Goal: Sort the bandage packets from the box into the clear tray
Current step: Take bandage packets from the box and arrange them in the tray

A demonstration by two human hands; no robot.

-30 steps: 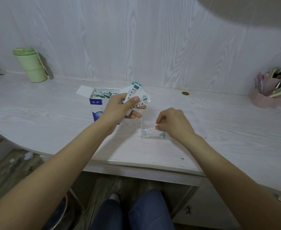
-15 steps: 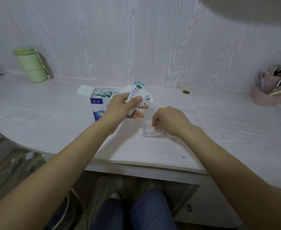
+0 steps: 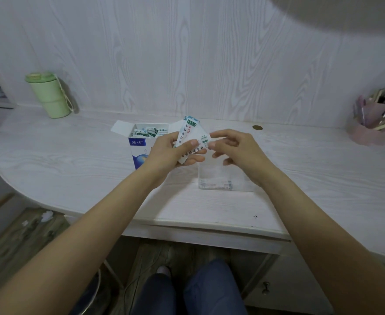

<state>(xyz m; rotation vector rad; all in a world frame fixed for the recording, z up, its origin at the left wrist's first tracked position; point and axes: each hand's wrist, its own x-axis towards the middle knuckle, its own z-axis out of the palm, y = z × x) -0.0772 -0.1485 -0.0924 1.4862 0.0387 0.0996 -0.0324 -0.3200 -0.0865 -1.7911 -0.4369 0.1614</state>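
Note:
My left hand [image 3: 164, 153] grips a fanned bunch of white and green bandage packets [image 3: 190, 135] above the desk. My right hand [image 3: 237, 151] has come up beside them; its thumb and index fingertip pinch the right edge of the front packet. The open blue and white box [image 3: 138, 146] stands behind my left hand, with several more packets [image 3: 149, 131] sticking up inside it. The clear tray [image 3: 212, 172] sits on the desk just below my right hand, and a few packets [image 3: 215, 185] lie flat at its near end.
A green lidded cup [image 3: 49, 95] stands at the back left by the wall. A pink pen holder [image 3: 368, 129] full of pens is at the far right. A small brass disc [image 3: 257, 127] sits in the desk [image 3: 73, 160] behind the tray.
My right hand has left the tray, where it laid a packet down, and risen left to the bunch in my left hand. My left hand has barely moved.

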